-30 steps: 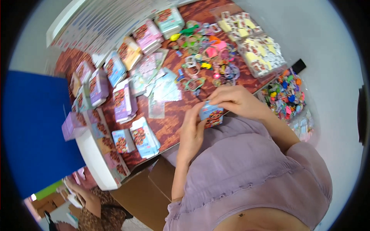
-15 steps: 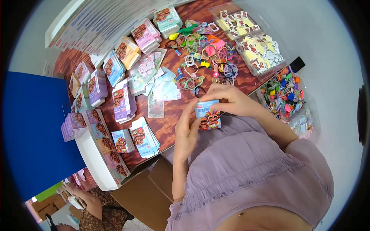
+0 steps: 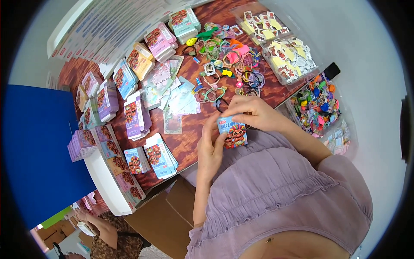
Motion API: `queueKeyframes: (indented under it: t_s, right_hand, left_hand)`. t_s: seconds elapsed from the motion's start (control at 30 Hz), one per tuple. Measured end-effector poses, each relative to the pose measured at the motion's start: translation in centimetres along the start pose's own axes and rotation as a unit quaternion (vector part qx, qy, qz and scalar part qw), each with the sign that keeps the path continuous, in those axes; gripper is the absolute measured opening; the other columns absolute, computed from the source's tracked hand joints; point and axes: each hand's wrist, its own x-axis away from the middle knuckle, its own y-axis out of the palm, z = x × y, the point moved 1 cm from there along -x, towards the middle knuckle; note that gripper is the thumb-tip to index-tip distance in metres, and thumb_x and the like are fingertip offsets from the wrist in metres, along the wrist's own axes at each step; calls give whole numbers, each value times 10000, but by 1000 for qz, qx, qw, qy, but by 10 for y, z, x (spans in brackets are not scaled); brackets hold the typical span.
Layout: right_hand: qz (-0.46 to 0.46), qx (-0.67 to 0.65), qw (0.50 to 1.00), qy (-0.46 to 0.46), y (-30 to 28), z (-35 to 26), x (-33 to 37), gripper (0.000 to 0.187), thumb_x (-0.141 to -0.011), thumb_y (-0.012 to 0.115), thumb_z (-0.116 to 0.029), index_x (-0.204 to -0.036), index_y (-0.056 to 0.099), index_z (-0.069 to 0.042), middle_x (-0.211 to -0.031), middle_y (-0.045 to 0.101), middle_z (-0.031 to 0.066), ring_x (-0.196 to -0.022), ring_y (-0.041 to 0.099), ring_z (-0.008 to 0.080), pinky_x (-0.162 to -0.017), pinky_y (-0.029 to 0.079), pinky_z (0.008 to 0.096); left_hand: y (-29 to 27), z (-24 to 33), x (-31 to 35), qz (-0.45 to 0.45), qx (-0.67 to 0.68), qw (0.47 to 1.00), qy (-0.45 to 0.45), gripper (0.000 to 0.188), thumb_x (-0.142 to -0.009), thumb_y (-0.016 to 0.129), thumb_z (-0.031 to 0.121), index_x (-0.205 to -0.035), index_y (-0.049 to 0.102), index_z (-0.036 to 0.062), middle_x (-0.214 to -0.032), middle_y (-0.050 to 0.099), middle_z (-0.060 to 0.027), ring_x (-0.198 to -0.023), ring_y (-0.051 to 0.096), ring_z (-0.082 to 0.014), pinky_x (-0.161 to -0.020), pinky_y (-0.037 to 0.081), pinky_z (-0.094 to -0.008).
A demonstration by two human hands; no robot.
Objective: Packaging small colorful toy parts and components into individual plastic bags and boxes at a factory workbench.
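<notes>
A small light-blue printed card box with colourful cartoon figures on its front is held before my chest, at the table's near edge. My left hand grips its left side, thumb on the front face. Across the top edge lie the bent fingers and thumb of my right hand, pinching it there and hiding the flap. Just beyond my fingers is a heap of coloured hair ties and small charms. Left of that heap, pale shiny cards lie spread on the table.
Stacks of flat boxes, among them light-blue ones and purple ones, stand to the left. A clear tray of stickers is at upper right, above a bin of small toys. Another person's arm shows at lower left.
The view has shifted slightly. Both hands keep hold of the box, its front now tipped a little more toward me; my right fingers still press along its top edge.
</notes>
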Motion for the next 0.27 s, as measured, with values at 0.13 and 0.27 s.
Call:
queueKeyframes:
  t_s: [0.13, 0.27]
  right_hand:
    - [29, -7, 999, 19, 1, -4, 2, 214, -871, 656, -33, -1075, 721, -32, -962, 617, 69, -918, 614, 202, -828, 483, 322]
    - [-32, 35, 999, 18, -6, -6, 2, 289, -891, 631, -28, -1167, 711, -61, -1018, 605, 72, -966, 597, 209, -859, 475, 317]
  left_hand:
    - [1, -2, 0, 23, 49, 999, 7, 418, -949, 566, -21, -1351, 487, 60, -1187, 641, -129, -1053, 660, -212, -862, 543, -327]
    - [-9, -21, 0, -66, -68, 995, 14, 546, -958, 551, -31, -1451, 356, 99, -1311, 574, -126, -1141, 623, -262, -901, 533, -349]
